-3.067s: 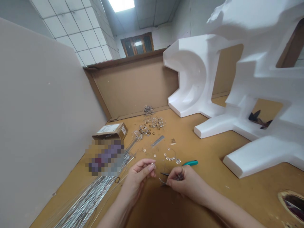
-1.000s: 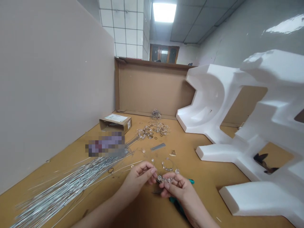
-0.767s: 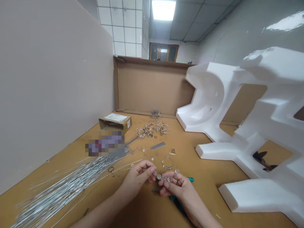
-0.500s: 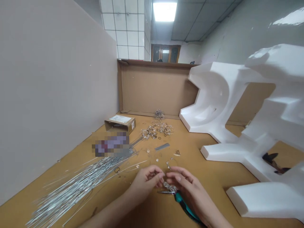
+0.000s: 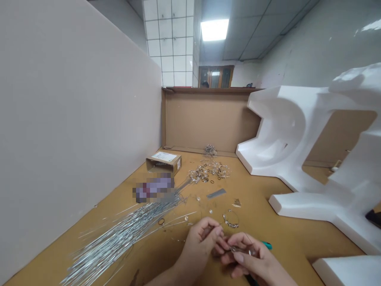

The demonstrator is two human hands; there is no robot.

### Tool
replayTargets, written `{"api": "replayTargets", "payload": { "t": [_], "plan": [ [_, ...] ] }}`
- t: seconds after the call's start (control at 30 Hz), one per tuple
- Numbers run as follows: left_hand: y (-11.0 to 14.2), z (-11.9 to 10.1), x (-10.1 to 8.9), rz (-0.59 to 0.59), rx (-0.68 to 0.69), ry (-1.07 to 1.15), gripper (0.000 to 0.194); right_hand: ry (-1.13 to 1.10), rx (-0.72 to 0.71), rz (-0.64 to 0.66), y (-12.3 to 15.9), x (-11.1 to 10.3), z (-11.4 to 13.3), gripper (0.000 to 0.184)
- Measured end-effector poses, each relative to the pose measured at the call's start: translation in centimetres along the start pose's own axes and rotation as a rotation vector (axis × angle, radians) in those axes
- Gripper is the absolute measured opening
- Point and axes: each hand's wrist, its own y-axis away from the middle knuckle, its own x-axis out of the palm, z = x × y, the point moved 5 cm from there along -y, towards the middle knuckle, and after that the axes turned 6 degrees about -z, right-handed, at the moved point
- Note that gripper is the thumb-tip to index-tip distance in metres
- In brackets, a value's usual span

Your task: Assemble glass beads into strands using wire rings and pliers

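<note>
My left hand (image 5: 202, 240) and my right hand (image 5: 251, 260) meet low in the view over the brown table (image 5: 149, 250). Both are closed in a pinch around a short strand of clear crystal beads (image 5: 242, 250) held between the fingertips. Green-handled pliers (image 5: 266, 245) show just behind my right hand, mostly hidden by it; whether the hand grips them is unclear. A small ring of beads (image 5: 230, 221) lies on the table just beyond my hands.
A bundle of thin silver wires (image 5: 119, 240) fans out at the left. A pile of loose rings and beads (image 5: 210, 172), a small cardboard box (image 5: 163, 162) and a metal strip (image 5: 216, 193) lie farther back. Large white foam blocks (image 5: 297, 139) fill the right; panels wall the left and back.
My hands have dropped lower in the view and stayed together on the bead strand. The view has tilted up and swung left, so the table items appear farther right.
</note>
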Motion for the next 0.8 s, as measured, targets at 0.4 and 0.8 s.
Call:
{"api": "replayTargets", "payload": {
  "t": [0.4,0.8],
  "plan": [
    [-3.4,-4.1,-6.5,-0.035,0.219,-1.127,0.013,-0.007,-0.094,-0.259,-0.6,-1.0,-0.5,0.029],
    [-4.4,-1.6,-8.2,-0.023,0.175,-1.249,0.015,0.161,-0.067,-0.285,-0.4,-0.7,0.2,0.037]
  ]
}}
